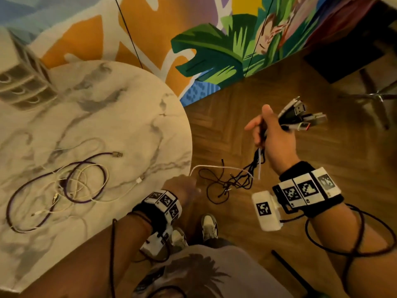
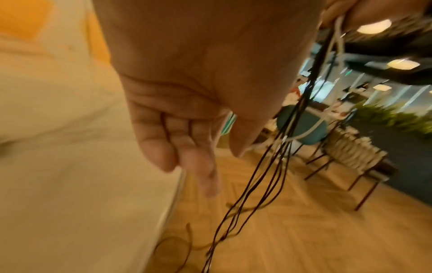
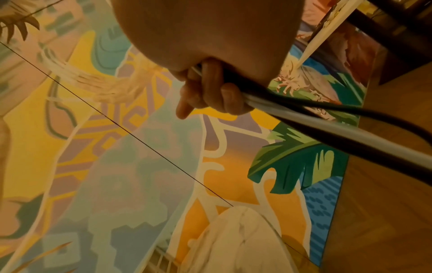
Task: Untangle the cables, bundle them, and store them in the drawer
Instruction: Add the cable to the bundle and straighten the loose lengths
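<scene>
My right hand [image 1: 270, 134] is raised over the floor and grips a bunch of cables, whose USB plugs [image 1: 300, 117] stick out above the fist. In the right wrist view its fingers [image 3: 210, 92] curl round grey and black cables [image 3: 304, 118]. Thin black cables [image 1: 236, 181] hang tangled from that fist. A white cable [image 1: 221, 167] runs from it to my left hand [image 1: 182, 188] at the table edge, passing between thumb and forefinger [image 2: 201, 147]. More purple and white cables [image 1: 64, 183] lie tangled on the marble table [image 1: 107, 104]. A small white drawer unit [image 1: 23, 82] stands at the table's far left.
A painted mural wall [image 1: 214, 50] rises behind the table. A chair with metal legs [image 1: 376, 97] stands on the wood floor at the upper right. My shoes [image 1: 209, 226] are below the hanging cables. A black strip [image 1: 290, 274] lies on the floor.
</scene>
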Demonstrator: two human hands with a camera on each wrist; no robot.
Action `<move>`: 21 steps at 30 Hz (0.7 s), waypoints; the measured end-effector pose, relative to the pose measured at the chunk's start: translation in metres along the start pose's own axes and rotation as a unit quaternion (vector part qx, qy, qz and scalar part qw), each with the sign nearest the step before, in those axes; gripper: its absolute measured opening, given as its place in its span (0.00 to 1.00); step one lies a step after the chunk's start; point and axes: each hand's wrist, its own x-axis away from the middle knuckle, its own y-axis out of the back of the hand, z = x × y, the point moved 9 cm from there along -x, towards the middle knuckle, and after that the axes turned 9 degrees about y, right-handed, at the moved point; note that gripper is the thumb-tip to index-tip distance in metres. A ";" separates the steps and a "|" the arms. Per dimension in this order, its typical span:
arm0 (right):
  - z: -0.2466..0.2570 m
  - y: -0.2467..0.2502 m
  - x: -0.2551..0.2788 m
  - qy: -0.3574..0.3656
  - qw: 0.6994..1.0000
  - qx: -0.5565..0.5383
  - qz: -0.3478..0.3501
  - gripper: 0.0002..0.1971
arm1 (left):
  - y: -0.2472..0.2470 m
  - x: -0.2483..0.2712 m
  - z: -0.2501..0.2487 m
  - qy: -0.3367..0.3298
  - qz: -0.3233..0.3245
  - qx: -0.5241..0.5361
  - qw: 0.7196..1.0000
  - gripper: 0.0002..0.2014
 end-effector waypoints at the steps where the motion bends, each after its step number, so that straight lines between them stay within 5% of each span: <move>1: 0.001 -0.003 0.000 -0.001 1.000 -0.006 0.018 0.28 | 0.023 0.007 -0.016 -0.028 -0.038 0.041 0.998 0.18; 3: 0.006 -0.010 -0.001 0.011 0.998 -0.005 0.055 0.27 | 0.077 0.031 -0.059 -0.145 -0.113 0.160 0.970 0.22; 6: 0.028 -0.022 -0.004 0.077 0.991 0.025 0.107 0.25 | 0.143 0.078 -0.118 -0.358 -0.172 0.287 0.872 0.27; 12: 0.043 -0.018 -0.013 0.045 0.986 0.016 0.162 0.27 | 0.173 0.076 -0.135 -0.314 -0.010 0.568 0.761 0.06; 16: 0.017 -0.042 -0.004 0.011 0.964 -0.088 0.250 0.36 | 0.188 0.074 -0.119 -0.276 -0.021 0.603 0.748 0.22; 19: -0.008 -0.064 0.012 0.015 0.952 -0.039 0.305 0.08 | 0.204 0.078 -0.109 -0.277 -0.038 0.589 0.758 0.26; 21: -0.018 -0.074 0.013 0.033 0.952 0.026 0.302 0.14 | 0.217 0.083 -0.108 -0.268 -0.092 0.533 0.797 0.27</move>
